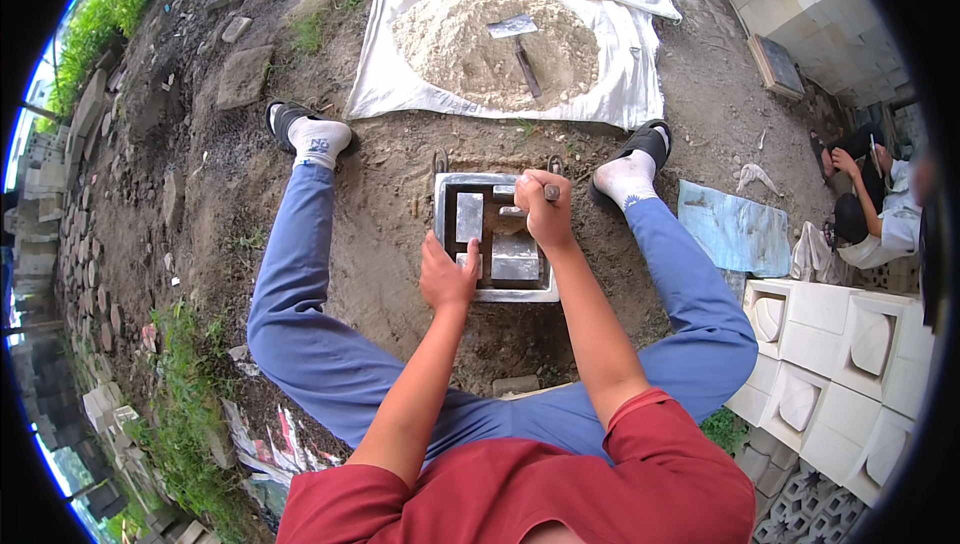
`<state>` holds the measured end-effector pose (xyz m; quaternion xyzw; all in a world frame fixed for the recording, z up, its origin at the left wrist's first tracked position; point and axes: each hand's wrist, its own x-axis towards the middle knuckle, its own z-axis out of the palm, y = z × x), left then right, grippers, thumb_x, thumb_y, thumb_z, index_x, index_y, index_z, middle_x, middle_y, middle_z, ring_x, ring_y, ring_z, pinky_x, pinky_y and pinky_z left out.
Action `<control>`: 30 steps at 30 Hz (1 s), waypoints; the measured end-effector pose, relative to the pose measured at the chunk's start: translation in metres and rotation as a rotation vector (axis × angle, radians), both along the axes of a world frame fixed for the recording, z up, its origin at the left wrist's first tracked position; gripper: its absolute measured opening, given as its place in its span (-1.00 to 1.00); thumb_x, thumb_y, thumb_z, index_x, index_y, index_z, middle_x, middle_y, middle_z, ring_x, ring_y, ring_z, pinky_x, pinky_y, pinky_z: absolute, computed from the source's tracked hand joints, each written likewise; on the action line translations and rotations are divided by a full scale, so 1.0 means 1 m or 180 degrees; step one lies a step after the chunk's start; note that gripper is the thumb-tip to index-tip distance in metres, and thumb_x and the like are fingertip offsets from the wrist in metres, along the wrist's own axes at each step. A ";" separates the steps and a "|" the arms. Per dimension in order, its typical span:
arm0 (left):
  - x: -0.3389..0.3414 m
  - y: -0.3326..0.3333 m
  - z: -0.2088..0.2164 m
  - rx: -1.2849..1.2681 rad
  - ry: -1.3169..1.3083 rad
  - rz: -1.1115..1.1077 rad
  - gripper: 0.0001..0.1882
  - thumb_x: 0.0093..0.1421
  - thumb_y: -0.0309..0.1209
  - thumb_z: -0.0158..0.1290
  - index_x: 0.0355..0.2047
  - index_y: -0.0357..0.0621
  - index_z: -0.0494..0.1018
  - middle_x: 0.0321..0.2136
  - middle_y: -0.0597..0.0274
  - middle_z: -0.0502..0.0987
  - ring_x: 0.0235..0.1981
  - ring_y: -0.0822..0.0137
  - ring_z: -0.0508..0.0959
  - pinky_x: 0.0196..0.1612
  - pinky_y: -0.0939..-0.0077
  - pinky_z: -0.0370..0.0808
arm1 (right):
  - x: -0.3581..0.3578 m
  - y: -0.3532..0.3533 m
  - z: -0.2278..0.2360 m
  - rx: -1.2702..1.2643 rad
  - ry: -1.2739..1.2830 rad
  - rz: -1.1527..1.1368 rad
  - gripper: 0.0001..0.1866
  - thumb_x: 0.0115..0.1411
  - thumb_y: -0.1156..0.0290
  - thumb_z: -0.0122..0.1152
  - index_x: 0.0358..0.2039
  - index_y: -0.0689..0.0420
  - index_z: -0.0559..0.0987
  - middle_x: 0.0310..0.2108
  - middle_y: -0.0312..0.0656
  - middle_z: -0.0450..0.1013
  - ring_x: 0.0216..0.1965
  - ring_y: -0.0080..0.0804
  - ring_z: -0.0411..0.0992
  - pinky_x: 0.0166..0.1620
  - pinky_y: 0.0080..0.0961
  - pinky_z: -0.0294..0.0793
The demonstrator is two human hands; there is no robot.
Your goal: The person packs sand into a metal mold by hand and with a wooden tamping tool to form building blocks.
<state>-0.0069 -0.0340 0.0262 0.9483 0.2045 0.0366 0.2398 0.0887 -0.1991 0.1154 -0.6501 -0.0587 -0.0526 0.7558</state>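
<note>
A square metal mold [500, 296] with several flat-topped metal blocks inside lies on the ground between my feet. My left hand [448, 272] grips its left side, with fingers along the outer wall and the thumb on a small block. Above the mold's upper right part, my right hand [545, 212] is closed in a fist round a short handle [551, 192], whose round end sticks out of the fist. The working end of that tool is hidden. Soil-coloured material shows in the gaps between the blocks.
Beyond my feet, a white sack sheet [370, 84] bears a pale sand heap [440, 39] with a trowel [524, 59] on it. White patterned blocks [820, 329] stack at the right, near a blue sheet [735, 229] and a seated person [875, 204]. Stones and weeds [190, 414] lie left.
</note>
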 end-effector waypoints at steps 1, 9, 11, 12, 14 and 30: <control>0.002 0.001 0.001 0.0007 -0.0066 -0.0027 -0.13 0.20 0.23 0.17 0.26 -0.20 0.28 0.03 -0.08 0.53 -0.07 -0.18 0.62 -0.10 -0.07 0.58 | 0.000 0.000 0.015 0.0076 -0.0021 0.0048 -0.55 0.38 0.39 0.03 -0.69 0.18 0.27 -0.71 -0.41 0.19 -0.60 -0.69 0.10 -0.52 -0.47 0.09; 0.001 -0.009 0.005 -0.0021 -0.0136 -0.0131 -0.13 0.21 0.21 0.18 0.25 -0.22 0.27 0.01 -0.08 0.53 -0.07 -0.18 0.61 -0.10 -0.08 0.57 | -0.006 -0.005 -0.018 -0.0488 -0.0295 0.0111 -0.52 0.42 0.34 0.05 -0.68 0.22 0.33 -0.71 -0.33 0.24 -0.62 -0.61 0.19 -0.51 -0.42 0.16; -0.003 -0.005 0.004 0.0025 -0.0177 -0.0114 -0.13 0.21 0.21 0.18 0.25 -0.22 0.27 0.01 -0.09 0.53 -0.06 -0.18 0.61 -0.10 -0.08 0.57 | -0.007 -0.001 -0.033 -0.0482 -0.0210 0.0118 -0.50 0.43 0.33 0.04 -0.68 0.21 0.32 -0.72 -0.32 0.24 -0.63 -0.59 0.21 -0.52 -0.41 0.17; -0.005 -0.003 0.003 0.0051 -0.0202 -0.0117 -0.13 0.21 0.22 0.18 0.25 -0.23 0.27 0.01 -0.10 0.53 -0.06 -0.18 0.61 -0.09 -0.08 0.57 | -0.004 0.002 -0.032 -0.0460 -0.0217 0.0134 -0.50 0.43 0.33 0.04 -0.68 0.21 0.32 -0.72 -0.32 0.24 -0.63 -0.59 0.21 -0.52 -0.41 0.17; 0.000 -0.002 0.000 0.0046 -0.0208 -0.0109 -0.13 0.21 0.21 0.17 0.26 -0.23 0.27 0.02 -0.11 0.53 -0.06 -0.18 0.61 -0.09 -0.08 0.58 | 0.004 0.001 -0.027 -0.0211 -0.0042 0.0051 -0.51 0.43 0.33 0.04 -0.69 0.20 0.31 -0.72 -0.35 0.22 -0.63 -0.61 0.17 -0.52 -0.44 0.15; -0.003 -0.001 0.002 -0.0006 -0.0121 -0.0149 -0.13 0.21 0.20 0.18 0.26 -0.21 0.25 0.04 -0.09 0.51 -0.07 -0.18 0.61 -0.11 -0.08 0.58 | -0.010 0.006 -0.024 -0.0986 -0.0802 0.0045 -0.62 0.28 0.39 0.09 -0.65 0.25 0.31 -0.71 -0.12 0.18 -0.67 -0.30 0.22 -0.49 -0.27 0.19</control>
